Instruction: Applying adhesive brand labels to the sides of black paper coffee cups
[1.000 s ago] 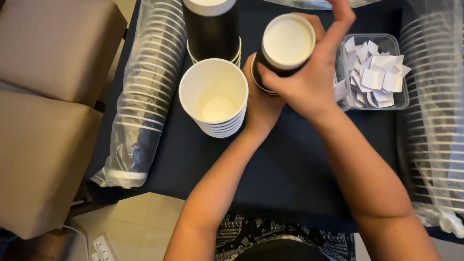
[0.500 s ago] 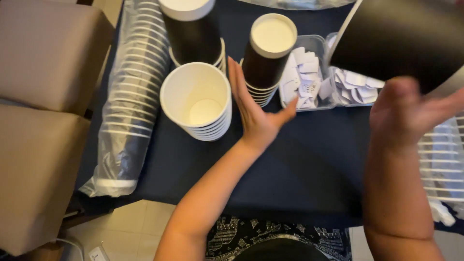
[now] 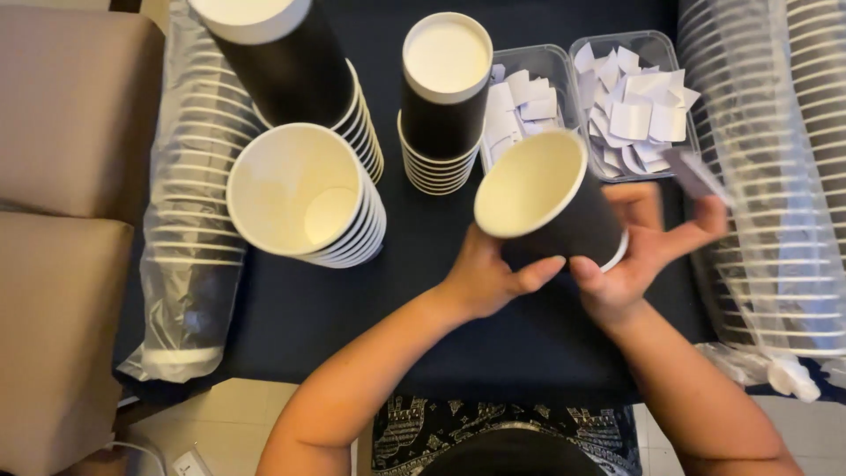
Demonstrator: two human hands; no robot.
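The left hand [image 3: 485, 278] is closed around the lower wall of a black paper cup [image 3: 551, 207], thumb reaching along its underside. The right hand [image 3: 639, 251] cups the base end of that same cup while its raised fingers pinch a small white paper slip [image 3: 696, 176]. Both hands touch the cup, the left on its side, the right at its bottom.

The cup lies tilted, its long axis running from the base by the right palm up and leftward to the open white mouth, which faces the camera and away from the slip.

Just beyond the cup stand 2 clear plastic trays [image 3: 564, 62] of folded white slips. Left of the cup is an inverted black stack [image 3: 445, 97], then an upright stack of cups [image 3: 304, 198] showing white insides. Bagged sleeves of cups [image 3: 767, 176] lie right of the cup, on the dark table [image 3: 397, 308].
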